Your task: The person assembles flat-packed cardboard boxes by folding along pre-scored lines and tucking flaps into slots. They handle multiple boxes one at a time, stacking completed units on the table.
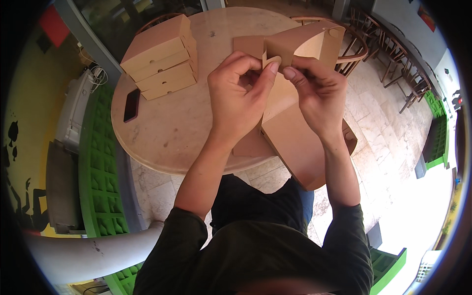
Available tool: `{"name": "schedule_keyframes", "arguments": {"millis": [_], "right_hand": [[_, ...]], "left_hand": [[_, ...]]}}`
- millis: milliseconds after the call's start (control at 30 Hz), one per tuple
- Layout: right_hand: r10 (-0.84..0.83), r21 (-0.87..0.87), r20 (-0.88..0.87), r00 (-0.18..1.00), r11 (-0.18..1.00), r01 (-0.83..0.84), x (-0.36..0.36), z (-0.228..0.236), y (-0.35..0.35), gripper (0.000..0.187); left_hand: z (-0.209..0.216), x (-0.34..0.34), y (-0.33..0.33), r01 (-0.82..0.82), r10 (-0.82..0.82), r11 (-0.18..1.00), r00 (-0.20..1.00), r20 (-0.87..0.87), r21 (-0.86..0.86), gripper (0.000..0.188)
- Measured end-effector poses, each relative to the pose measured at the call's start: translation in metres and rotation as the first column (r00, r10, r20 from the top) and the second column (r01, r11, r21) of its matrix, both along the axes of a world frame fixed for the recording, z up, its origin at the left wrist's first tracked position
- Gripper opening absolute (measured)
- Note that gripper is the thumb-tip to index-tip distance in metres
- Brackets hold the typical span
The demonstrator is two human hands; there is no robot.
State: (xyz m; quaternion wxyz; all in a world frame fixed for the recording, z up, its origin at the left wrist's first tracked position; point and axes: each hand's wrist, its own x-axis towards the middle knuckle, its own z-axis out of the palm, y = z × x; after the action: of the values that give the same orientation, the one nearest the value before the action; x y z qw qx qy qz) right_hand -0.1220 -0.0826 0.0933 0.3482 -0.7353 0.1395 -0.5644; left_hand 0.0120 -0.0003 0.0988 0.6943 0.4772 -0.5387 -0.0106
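A partly folded brown cardboard box (295, 140) lies at the right side of the round table, its lower panel reaching past the near edge. Its upper walls stand raised, and side flaps stick out. My left hand (238, 93) pinches a small rounded flap of the box between thumb and forefinger. Close beside it, my right hand (319, 96) has thumb and fingers closed on the cardboard edge at the same corner. Both hands hide part of that corner and the fold between them.
Two closed cardboard boxes (160, 56) are stacked at the table's far left. A dark phone (131, 105) lies near the left edge of the table (172, 132). Wooden chairs (351, 51) stand behind and to the right. Green slatted furniture (98, 167) is at the left.
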Motion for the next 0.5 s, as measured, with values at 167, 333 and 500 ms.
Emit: {"name": "schedule_keyframes", "arguments": {"millis": [167, 333, 500], "right_hand": [[-0.04, 0.028, 0.022, 0.999, 0.999, 0.04, -0.006, 0.001, 0.004, 0.013], [-0.057, -0.047, 0.013, 0.998, 0.997, 0.057, -0.007, 0.001, 0.004, 0.013], [-0.23, -0.363, 0.052, 0.972, 0.902, 0.232, -0.008, -0.003, 0.008, 0.016]], "left_hand": [[0.005, -0.005, -0.002, -0.019, 0.019, 1.0, 0.999, -0.029, 0.025, 0.018], [0.006, -0.01, 0.0, -0.049, 0.048, 0.999, 0.999, 0.025, 0.024, 0.017], [0.005, -0.014, -0.003, 0.019, -0.017, 0.999, 0.998, 0.063, -0.027, 0.027]]}}
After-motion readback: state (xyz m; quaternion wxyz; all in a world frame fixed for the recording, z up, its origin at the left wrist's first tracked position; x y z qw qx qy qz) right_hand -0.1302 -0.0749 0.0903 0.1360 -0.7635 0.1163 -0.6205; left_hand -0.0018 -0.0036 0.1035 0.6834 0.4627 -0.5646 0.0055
